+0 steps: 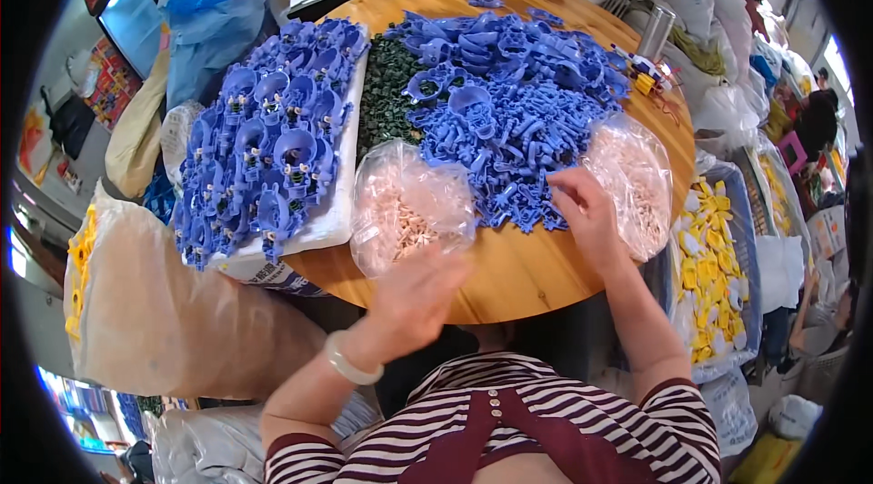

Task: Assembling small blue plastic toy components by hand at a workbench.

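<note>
My left hand (414,291), a pale bangle on its wrist, is over the table's near edge, beside a clear bag of small pale pink plastic parts (409,206). Its fingers are smeared by motion, so what they hold cannot be made out. At the near right edge of a heap of small blue plastic parts (518,143), my right hand (585,211) has its fingers curled together; anything between them is too small to name. Right beside it lies a second clear bag of pale pink parts (637,184).
On the round wooden table (509,279), dark green parts (386,88) lie left of the blue heap. A white foam board (341,211) holds rows of blue assembled pieces (273,129). A metal cylinder (655,32) stands far right. Below right is a crate of yellow parts (714,270).
</note>
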`<state>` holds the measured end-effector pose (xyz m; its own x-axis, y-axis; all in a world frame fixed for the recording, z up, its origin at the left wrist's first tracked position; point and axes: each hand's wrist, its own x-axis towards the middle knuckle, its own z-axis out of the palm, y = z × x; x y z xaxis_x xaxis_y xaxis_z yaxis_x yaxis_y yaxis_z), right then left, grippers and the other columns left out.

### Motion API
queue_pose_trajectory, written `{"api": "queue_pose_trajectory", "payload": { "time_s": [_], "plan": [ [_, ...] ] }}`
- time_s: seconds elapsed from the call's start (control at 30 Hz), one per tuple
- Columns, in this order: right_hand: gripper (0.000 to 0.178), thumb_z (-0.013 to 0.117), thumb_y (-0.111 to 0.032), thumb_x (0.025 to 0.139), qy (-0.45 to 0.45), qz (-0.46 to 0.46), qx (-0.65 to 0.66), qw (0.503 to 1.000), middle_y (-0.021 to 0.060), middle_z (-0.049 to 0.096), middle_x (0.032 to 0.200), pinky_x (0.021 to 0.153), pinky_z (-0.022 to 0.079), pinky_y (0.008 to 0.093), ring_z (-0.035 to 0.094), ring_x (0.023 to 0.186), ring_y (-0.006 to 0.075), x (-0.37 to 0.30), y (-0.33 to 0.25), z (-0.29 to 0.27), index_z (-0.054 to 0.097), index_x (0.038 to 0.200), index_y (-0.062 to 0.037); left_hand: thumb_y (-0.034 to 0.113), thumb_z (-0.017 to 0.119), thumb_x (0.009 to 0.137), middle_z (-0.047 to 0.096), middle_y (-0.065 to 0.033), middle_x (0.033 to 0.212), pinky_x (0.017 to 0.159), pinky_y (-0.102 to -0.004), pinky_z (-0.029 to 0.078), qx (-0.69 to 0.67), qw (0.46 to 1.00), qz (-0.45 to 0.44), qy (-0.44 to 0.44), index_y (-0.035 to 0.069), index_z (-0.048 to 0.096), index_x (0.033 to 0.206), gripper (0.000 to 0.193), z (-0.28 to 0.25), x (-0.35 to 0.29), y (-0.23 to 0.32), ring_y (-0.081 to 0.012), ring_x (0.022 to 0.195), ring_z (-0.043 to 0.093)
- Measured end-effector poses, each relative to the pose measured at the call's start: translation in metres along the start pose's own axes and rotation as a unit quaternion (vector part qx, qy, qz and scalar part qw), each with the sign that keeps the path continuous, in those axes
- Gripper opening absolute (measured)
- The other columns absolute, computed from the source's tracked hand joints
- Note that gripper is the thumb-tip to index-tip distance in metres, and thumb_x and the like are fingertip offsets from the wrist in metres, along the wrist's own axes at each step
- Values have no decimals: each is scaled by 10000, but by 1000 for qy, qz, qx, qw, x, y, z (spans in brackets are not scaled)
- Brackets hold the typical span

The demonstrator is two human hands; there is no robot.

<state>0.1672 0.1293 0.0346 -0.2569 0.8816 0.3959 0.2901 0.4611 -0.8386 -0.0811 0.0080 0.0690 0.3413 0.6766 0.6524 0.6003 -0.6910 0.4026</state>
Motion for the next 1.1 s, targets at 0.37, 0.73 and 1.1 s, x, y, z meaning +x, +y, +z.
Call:
{"api": "queue_pose_trajectory", "payload": {
  "time_s": [0.37, 0.73, 1.1],
  "plan": [
    [297, 673, -268, 767, -24, -210, -305, 929, 93, 556, 987, 692, 468, 353, 573, 792, 263, 93, -19, 54, 626, 979, -65, -48, 582, 791, 655, -115, 881, 767, -347, 497, -126, 985, -117, 15, 15, 623, 979, 203, 69, -26, 18, -292, 810, 629],
    [193, 716, -87, 712, -4, -182, -84, 980, 99, 580, 907, 724, 479, 329, 581, 837, 246, 34, -45, 26, 651, 886, -33, 163, 465, 950, 577, -147, 1123, 902, -340, 443, -492, 803, -323, 98, 37, 397, 1317, 394, 54, -8, 5, -240, 1010, 586],
    [328, 773, -147, 635, -158, -272, -194, 929, 74, 579, 958, 696, 453, 327, 568, 833, 234, -34, -53, 19, 653, 936, -95, 214, 469, 951, 449, -104, 1267, 823, -375, 527, -700, 598, -358, 156, 149, 207, 1410, 532, 77, -13, -1, -229, 1067, 549]
  ]
}}
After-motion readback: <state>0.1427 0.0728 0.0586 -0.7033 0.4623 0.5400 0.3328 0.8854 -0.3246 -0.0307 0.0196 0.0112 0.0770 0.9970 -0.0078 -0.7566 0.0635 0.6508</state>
